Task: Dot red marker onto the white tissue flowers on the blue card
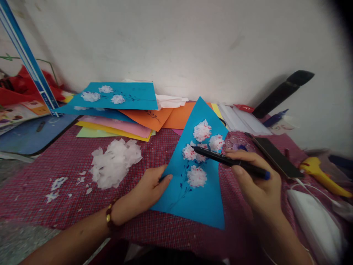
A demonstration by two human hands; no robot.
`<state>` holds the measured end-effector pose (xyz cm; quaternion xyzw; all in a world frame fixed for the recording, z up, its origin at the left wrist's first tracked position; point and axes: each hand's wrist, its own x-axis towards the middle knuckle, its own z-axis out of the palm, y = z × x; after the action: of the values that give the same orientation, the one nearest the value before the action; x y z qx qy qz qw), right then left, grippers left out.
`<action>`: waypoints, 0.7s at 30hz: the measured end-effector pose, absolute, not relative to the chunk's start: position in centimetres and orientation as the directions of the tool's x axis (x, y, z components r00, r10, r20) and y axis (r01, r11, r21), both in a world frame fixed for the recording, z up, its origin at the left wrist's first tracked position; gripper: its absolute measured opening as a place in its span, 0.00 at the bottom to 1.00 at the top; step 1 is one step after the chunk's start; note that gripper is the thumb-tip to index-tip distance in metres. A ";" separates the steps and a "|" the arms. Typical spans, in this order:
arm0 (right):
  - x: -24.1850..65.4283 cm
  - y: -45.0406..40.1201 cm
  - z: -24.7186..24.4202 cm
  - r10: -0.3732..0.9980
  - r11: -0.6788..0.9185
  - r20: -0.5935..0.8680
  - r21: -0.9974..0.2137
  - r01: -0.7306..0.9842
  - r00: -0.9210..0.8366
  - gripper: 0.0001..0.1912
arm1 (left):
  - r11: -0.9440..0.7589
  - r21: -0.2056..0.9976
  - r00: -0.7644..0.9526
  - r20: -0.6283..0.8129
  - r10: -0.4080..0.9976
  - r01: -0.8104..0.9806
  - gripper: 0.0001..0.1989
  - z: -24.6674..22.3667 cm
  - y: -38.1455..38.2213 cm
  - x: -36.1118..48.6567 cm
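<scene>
My left hand [154, 184] pinches the left edge of a blue sheet of paper [201, 209], thumb on top, holding it tilted above the cloth. Several ruffled white paper flowers with reddish marks are stuck on this sheet, and dark blue stems and leaves run below them. In my right hand [256, 180] is a black marker [226, 159] with a blue end, gripped between thumb and fingers. Its tip is at the left paper flower [189, 151]; whether it touches cannot be told. A heap of white crumpled tissue pieces [116, 163] lies left of my left hand.
Behind my left hand, a blue sheet with white flowers [132, 101] tops a stack of coloured papers. To the right are a dark phone [278, 156] with a white cable, a yellow-handled tool [322, 175] and a white box-like object [314, 224]. A checked cloth [68, 147] covers the table.
</scene>
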<state>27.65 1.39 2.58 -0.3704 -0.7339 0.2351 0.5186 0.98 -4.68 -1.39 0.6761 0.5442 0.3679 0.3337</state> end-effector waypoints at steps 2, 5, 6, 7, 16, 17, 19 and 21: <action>27.7 1.4 2.5 0.794 0.608 0.577 -0.738 0.294 -0.192 0.10 | -0.170 0.869 0.128 0.124 0.984 0.464 0.15 -1.2 -4.6 1.0; 27.8 1.4 2.6 0.828 0.559 0.547 -0.795 0.236 -0.122 0.09 | -0.049 0.954 0.145 0.006 0.989 0.295 0.12 -0.8 -4.5 0.9; 27.9 1.4 2.6 0.841 0.538 0.535 -0.816 0.210 -0.076 0.09 | 0.015 0.976 0.157 -0.050 0.986 0.217 0.12 -0.6 -4.5 0.9; 27.9 1.4 2.7 0.850 0.522 0.526 -0.831 0.193 -0.034 0.10 | 0.079 0.986 0.168 -0.104 0.980 0.147 0.13 -0.6 -4.5 0.8; 27.2 1.7 3.2 0.832 0.555 0.535 -0.797 0.238 -0.148 0.08 | 0.328 0.944 0.183 -0.314 0.931 -0.047 0.21 -0.6 -4.9 0.6; 27.3 1.7 3.2 0.837 0.547 0.534 -0.804 0.232 -0.120 0.08 | 0.344 0.937 0.172 -0.329 0.928 -0.059 0.21 -0.5 -4.9 0.6; 27.4 1.8 3.3 0.844 0.528 0.535 -0.820 0.221 -0.030 0.08 | 0.374 0.924 0.147 -0.360 0.921 -0.081 0.22 -0.3 -4.8 0.6; 27.6 1.8 3.2 0.846 0.513 0.533 -0.825 0.235 0.023 0.07 | 0.404 0.908 0.131 -0.390 0.911 -0.107 0.22 -0.2 -4.6 0.6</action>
<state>27.62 1.79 3.24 -0.4174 -0.6477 0.2629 0.5806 0.63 -4.59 -0.18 0.3795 0.5300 0.3922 0.6491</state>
